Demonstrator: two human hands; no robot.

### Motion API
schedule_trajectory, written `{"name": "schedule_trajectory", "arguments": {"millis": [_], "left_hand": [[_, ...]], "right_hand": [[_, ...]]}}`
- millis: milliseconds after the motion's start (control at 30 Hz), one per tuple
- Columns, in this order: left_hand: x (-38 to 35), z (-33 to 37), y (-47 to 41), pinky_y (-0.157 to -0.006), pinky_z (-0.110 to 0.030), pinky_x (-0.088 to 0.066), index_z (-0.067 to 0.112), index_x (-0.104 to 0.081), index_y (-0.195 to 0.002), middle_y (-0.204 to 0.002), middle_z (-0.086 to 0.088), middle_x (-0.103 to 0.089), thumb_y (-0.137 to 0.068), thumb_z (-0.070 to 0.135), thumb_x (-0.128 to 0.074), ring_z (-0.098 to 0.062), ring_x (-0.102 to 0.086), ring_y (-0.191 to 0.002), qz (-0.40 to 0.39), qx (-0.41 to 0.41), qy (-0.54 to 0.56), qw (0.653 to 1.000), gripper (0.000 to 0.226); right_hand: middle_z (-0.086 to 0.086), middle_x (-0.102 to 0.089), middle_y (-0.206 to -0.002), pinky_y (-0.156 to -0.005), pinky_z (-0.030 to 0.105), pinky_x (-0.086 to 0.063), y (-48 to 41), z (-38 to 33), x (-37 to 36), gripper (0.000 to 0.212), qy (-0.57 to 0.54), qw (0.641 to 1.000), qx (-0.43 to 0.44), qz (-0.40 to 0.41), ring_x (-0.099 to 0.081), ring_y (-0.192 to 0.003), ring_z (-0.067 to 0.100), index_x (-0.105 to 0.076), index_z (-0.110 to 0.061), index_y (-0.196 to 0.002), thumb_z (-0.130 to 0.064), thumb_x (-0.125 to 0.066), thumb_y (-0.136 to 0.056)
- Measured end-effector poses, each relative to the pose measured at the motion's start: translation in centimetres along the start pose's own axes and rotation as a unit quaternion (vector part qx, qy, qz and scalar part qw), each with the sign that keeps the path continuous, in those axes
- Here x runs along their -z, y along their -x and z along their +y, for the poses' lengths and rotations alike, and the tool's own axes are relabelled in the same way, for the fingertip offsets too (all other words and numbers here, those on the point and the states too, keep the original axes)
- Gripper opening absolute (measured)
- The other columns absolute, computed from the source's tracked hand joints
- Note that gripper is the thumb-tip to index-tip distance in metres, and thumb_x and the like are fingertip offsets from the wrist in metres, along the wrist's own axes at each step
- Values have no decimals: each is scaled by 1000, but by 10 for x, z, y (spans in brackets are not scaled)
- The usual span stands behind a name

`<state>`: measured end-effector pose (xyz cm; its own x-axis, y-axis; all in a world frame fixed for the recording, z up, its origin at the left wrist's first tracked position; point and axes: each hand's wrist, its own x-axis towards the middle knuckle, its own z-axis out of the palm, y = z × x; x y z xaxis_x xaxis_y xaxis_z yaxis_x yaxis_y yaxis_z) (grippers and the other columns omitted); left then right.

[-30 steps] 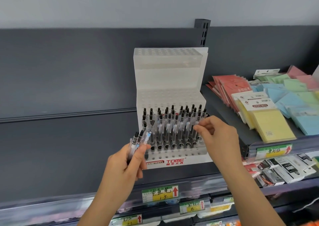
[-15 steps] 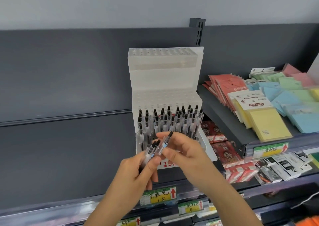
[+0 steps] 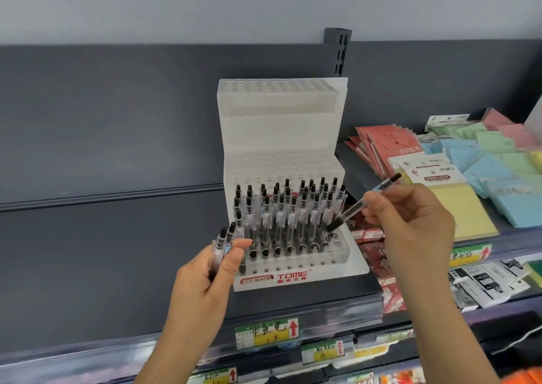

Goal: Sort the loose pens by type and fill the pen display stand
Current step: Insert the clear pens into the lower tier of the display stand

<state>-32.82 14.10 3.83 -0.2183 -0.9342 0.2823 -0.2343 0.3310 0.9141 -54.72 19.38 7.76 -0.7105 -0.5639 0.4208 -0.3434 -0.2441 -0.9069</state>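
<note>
A white stepped pen display stand (image 3: 281,137) marked TOME stands on the dark shelf. Several clear pens with black caps (image 3: 289,207) fill the back rows of its lowest tier; the front holes and both upper tiers hold nothing. My left hand (image 3: 205,284) grips a small bundle of clear pens (image 3: 224,241) at the stand's front left corner. My right hand (image 3: 410,225) pinches a single clear pen (image 3: 356,207), tilted, with its dark tip pointing down over the right side of the lowest tier.
Right of the stand a raised shelf carries red packets (image 3: 384,146) and yellow, blue, green and pink sticky note pads (image 3: 460,207). Small packaged items (image 3: 484,284) lie below them. Price labels (image 3: 267,332) line the shelf's front edge. The grey back panel spreads to the left.
My right hand took one pen from the bundle in my left hand and carried it right and up, over the stand's right side. My left hand stayed near the front left corner.
</note>
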Motion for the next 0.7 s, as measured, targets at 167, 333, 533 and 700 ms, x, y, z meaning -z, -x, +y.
{"name": "schedule_trajectory", "arguments": {"millis": [167,333,533,700], "left_hand": [[-3,0,1,-51,-6,-41,11,-27,-56,-69,19,-67,-77,41,-46,15,-57,-99,2,7,23,1000,42],[1,-10,-2,-47,-18,-37,17,-28,-56,-75,0,-50,-76,57,-41,-36,-59,-68,29,-10,-26,999,46],[2,-6,2,-53,-10,-40,15,-29,-56,-83,-27,-61,-81,54,-41,11,-60,-89,23,-14,-24,999,48],[3,-8,2,-64,-10,-43,10,-43,-65,-60,8,-52,-87,60,-37,6,-54,-62,10,-38,-7,999,55]], "right_hand": [[-8,-67,-64,-59,9,-49,-5,4,-2,17,56,998,21,10,-64,-63,4,-62,-29,-73,-16,-72,-79],[-14,-65,-70,-65,23,-52,-8,13,-8,15,148,988,33,-25,-62,-65,6,-62,-32,-73,-24,-72,-79],[-9,-64,-67,-65,32,-52,-9,27,-14,11,239,966,28,-96,-61,-65,8,-64,-21,-74,-26,-73,-78],[-8,-65,-70,-68,29,-53,-9,32,-12,6,240,964,18,-110,-63,-67,7,-67,-19,-79,-21,-72,-80]]}}
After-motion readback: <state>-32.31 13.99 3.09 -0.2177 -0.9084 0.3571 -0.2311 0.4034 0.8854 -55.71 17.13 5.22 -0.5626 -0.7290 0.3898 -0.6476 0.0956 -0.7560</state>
